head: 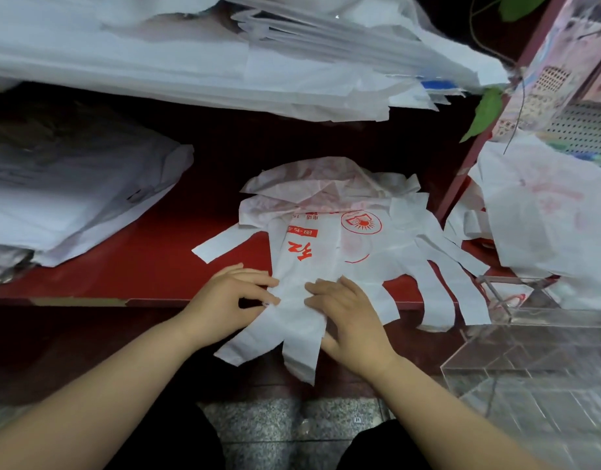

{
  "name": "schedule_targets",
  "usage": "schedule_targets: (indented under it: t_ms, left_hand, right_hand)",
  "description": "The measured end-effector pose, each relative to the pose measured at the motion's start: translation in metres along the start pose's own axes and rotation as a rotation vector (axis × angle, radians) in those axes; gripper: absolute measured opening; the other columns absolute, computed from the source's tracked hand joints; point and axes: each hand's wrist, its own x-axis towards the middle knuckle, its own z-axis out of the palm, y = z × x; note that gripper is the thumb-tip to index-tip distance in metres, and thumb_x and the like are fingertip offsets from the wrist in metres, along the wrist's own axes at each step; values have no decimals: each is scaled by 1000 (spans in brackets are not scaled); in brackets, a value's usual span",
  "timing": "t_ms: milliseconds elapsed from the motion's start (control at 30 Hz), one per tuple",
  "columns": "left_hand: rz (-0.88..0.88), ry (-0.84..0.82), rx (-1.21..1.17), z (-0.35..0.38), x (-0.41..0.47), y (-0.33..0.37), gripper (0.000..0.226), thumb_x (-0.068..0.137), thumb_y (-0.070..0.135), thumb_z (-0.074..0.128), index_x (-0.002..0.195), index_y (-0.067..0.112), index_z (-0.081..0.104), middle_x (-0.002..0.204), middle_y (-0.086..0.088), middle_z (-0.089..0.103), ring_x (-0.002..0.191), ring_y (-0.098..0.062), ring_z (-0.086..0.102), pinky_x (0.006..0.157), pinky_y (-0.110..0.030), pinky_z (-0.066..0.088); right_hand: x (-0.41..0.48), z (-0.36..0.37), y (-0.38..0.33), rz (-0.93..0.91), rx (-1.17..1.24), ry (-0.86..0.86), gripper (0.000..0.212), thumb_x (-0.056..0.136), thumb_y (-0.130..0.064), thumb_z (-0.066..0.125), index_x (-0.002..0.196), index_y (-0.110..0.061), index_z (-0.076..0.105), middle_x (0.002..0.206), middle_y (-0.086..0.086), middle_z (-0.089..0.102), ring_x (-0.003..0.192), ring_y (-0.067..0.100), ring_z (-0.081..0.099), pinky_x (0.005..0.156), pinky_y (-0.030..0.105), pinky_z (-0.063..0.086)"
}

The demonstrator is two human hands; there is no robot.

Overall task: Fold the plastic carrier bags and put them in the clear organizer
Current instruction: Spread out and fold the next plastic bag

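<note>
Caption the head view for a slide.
Left hand pinches and right hand presses a red-printed white carrier bag on the red shelf; clear organizer at right.

We see our left grip [231, 300] pinching the white, red-printed carrier bag [326, 262] on the red surface [139, 266]. Our right grip [351, 317] presses it flat near the clear organizer [536, 361].

Shelf: I see a red board [150, 262] running left to right, its front edge nearest me.
Left end: a slumped stack of white and grey plastic bags [72, 198] lies on it.
Middle, toward the back: a crumpled pile of carrier bags [326, 191].
Front: a flattened printed carrier bag [312, 262] touches that pile and overhangs the front edge.
Right: white handle strips [445, 266] fan over the edge, beside the clear organizer [529, 300]; I cannot tell what the organizer stands on.
</note>
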Motion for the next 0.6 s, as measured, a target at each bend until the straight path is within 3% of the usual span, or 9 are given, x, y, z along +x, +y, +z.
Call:
schedule_targets:
  t_ms: [67, 133, 167, 233, 300, 333, 400, 500, 600]
  left_hand:
    - [-61, -18, -27, 0, 4, 2, 27, 66, 43, 58, 83, 65, 55, 78, 58, 45, 98, 34, 37, 95, 0, 13]
    - [-145, 9, -152, -1, 9, 3, 7, 71, 35, 69, 70, 42, 69, 73, 40, 60, 88, 22, 51, 87, -3, 30]
    - [-186, 73, -218, 1, 14, 0, 24, 75, 20, 73, 55, 31, 69, 69, 26, 64, 79, 13, 57, 78, -5, 37]
    - [-256, 142, -316, 3, 26, 3, 33, 77, 0, 70, 58, 26, 61, 58, 15, 61, 60, 4, 57, 60, -5, 39]
    - [-326, 200, -393, 7, 38, 10, 29, 77, -6, 66, 65, 15, 50, 52, 9, 55, 49, -1, 49, 52, -7, 37]
    - [-349, 240, -436, 9, 44, 14, 31, 77, -7, 65, 65, 13, 45, 55, 4, 54, 51, -7, 47, 51, -11, 36]
    - [-366, 266, -462, 12, 57, 14, 30, 78, -9, 61, 63, 13, 47, 64, -1, 55, 57, -12, 47, 54, -13, 37]
    - [-316, 185, -411, 13, 68, 13, 29, 81, -9, 58, 69, 16, 68, 73, 11, 63, 68, -4, 57, 65, -14, 45]
    - [-280, 97, -271, 13, 75, 13, 31, 86, -5, 54, 108, 11, 68, 92, 6, 65, 87, -4, 58, 72, -9, 39]
  right_hand:
    - [2, 0, -2, 69, 85, 38, 25, 71, -28, 50, 94, -20, 57, 103, 4, 69, 104, 11, 50, 97, 29, 25]
    - [9, -4, -7, 200, 229, 59, 29, 74, -31, 49, 82, -11, 67, 92, 2, 71, 94, 12, 54, 88, 23, 29]
    - [14, -7, -10, 286, 316, 66, 35, 77, -33, 47, 72, -5, 67, 80, 2, 71, 80, 15, 56, 81, 25, 33]
    - [26, -13, -13, 484, 449, 77, 40, 84, -32, 48, 64, 1, 59, 57, 7, 54, 58, 17, 44, 61, 29, 33]
    - [39, -17, -8, 691, 517, 52, 18, 87, -15, 54, 75, -1, 58, 57, 1, 45, 59, 15, 40, 57, 23, 31]
    - [45, -18, -4, 760, 544, 39, 6, 85, -9, 56, 80, -7, 57, 58, -3, 44, 60, 14, 41, 57, 21, 33]
    - [55, -20, 2, 840, 568, 26, 9, 83, -8, 57, 87, -15, 53, 61, -4, 46, 60, 14, 46, 58, 18, 36]
    - [63, -19, 6, 888, 545, 34, 14, 84, -9, 56, 94, -16, 49, 61, -5, 46, 57, 5, 44, 52, 10, 34]
    - [62, -17, 7, 895, 528, 68, 22, 84, -8, 56, 103, -14, 48, 54, -6, 41, 53, 4, 42, 53, 9, 35]
